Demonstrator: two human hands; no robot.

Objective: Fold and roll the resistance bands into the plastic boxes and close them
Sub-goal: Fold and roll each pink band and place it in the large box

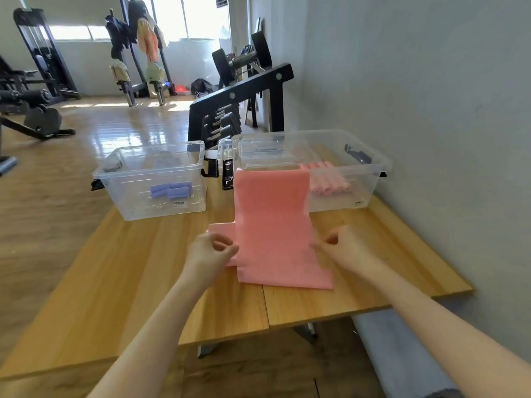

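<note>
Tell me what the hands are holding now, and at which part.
Both hands pinch the pink resistance band: the left hand at its left edge, the right hand at its right edge, near the end that lies on the table.

Two boxes sit behind the band on the table — left box, right box.

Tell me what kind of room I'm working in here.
Most likely a gym: a dumbbell rack stands behind the wooden table, weight machines line the far wall, and a pink resistance band lies on the table.
</note>
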